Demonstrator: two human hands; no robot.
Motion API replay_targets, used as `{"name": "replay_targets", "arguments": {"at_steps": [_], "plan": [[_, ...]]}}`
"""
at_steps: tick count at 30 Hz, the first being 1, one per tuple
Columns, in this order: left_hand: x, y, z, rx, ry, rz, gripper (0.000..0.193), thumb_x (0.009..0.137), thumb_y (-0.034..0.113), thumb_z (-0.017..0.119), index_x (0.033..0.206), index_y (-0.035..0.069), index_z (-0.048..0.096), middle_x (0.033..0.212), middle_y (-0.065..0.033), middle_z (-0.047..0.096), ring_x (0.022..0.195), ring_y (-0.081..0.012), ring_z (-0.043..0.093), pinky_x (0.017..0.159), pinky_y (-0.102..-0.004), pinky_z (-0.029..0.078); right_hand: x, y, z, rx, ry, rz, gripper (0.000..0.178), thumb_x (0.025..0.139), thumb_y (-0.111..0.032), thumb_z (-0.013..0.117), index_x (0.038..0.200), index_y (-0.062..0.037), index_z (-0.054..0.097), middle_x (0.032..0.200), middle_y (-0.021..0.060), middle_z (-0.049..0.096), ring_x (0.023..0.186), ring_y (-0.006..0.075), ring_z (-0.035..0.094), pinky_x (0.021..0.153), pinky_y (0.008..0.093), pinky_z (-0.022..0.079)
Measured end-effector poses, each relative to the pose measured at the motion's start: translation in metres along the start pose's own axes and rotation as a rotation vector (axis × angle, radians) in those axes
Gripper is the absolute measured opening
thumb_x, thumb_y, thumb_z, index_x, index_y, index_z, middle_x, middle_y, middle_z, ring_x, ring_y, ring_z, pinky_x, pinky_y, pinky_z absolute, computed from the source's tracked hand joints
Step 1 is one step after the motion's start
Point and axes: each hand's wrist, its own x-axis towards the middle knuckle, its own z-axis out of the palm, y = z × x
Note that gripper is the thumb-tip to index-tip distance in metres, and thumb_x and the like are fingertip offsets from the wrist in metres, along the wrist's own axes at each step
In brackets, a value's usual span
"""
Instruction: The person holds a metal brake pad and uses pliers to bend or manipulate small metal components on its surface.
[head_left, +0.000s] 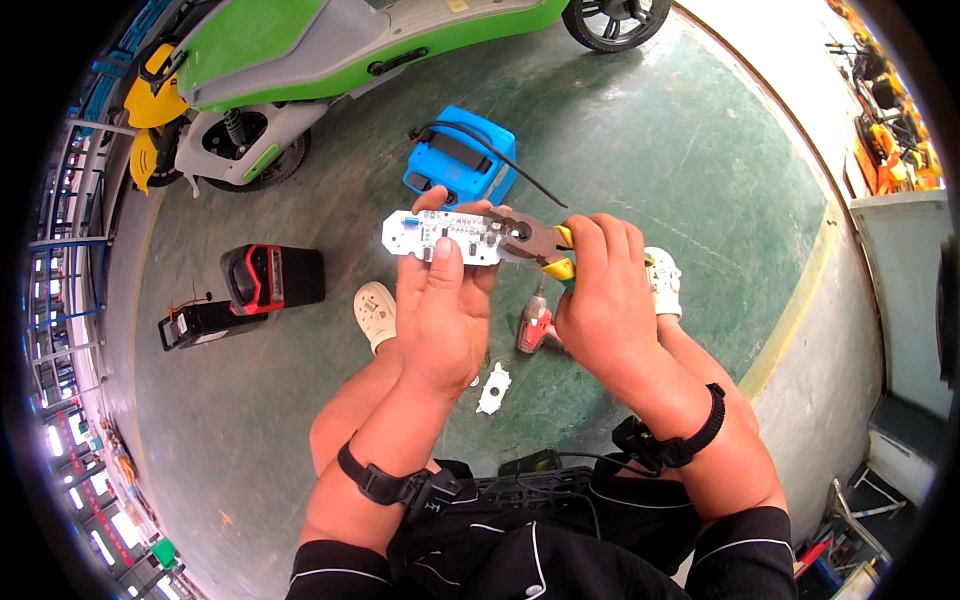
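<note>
My left hand [445,300] grips a white circuit board [455,238] from below, with the thumb across its face. The board is long, with small parts and a blue component near its left end. In my right hand [610,295] is a pair of pliers [538,240] with yellow-and-green handles. Its dark jaws lie against the right end of the board; whether they are closed on it I cannot tell. Beyond the board, partly hidden by it, a blue case [480,150] with a black cable stands on the floor.
A green-and-grey scooter [400,60] stands at the far side. A red-and-black case [275,278] is on the floor at left. A red power tool [535,322] and a flat white part [494,388] lie between my feet. A grey cabinet [900,300] stands at right.
</note>
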Motion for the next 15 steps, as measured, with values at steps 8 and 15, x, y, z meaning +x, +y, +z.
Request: {"name": "replay_targets", "arguments": {"at_steps": [8,15], "plan": [[0.000,0.001,-0.002,0.073,0.032,0.010,0.043,0.107,0.010,0.041,0.148,0.004,0.032,0.145,-0.0186,0.048,0.128,-0.0266,0.055,0.110,-0.0425,0.046,-0.001,0.004,0.004,0.117,-0.056,0.021,0.056,0.069,0.012,0.059,0.123,0.0021,0.050,0.119,0.0236,0.053,0.113,0.0437,0.050,0.096,0.0479,0.046],[0.001,0.004,-0.006,0.112,0.056,-0.018,0.041,0.107,0.009,0.041,0.146,0.001,0.032,0.149,-0.0197,0.045,0.128,-0.0270,0.055,0.110,-0.0430,0.046,-0.003,0.002,0.010,0.203,-0.092,0.041,0.056,0.069,0.013,0.058,0.123,0.0023,0.050,0.117,0.0231,0.053,0.111,0.0436,0.050,0.095,0.0486,0.045]]}}
